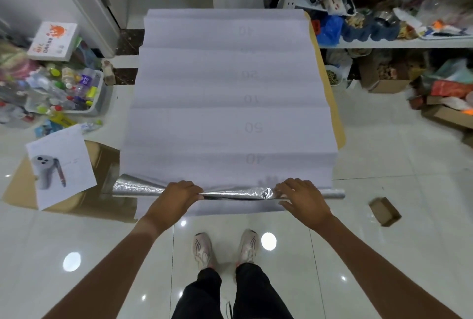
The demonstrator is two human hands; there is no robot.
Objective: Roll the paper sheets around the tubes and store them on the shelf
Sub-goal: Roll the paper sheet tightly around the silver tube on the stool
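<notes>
A large white paper sheet [225, 103] with creases and faint numbers lies spread over a tan surface [332, 103] in front of me. Along its near edge lies a silver foil-covered tube [235, 194], crumpled in the middle. My left hand [176, 196] grips the tube left of centre, fingers curled over it. My right hand [299, 196] lies on the tube right of centre, fingers bent over the foil and the paper's edge. The tube's ends stick out past both hands.
A white shelf [399, 42] crammed with clutter stands at the right. A bin of bottles [76, 93] sits at the left, with flat cardboard and a printed sheet [61, 165] nearby. A small brown box [385, 211] lies on the tiled floor. My feet [225, 247] stand close below.
</notes>
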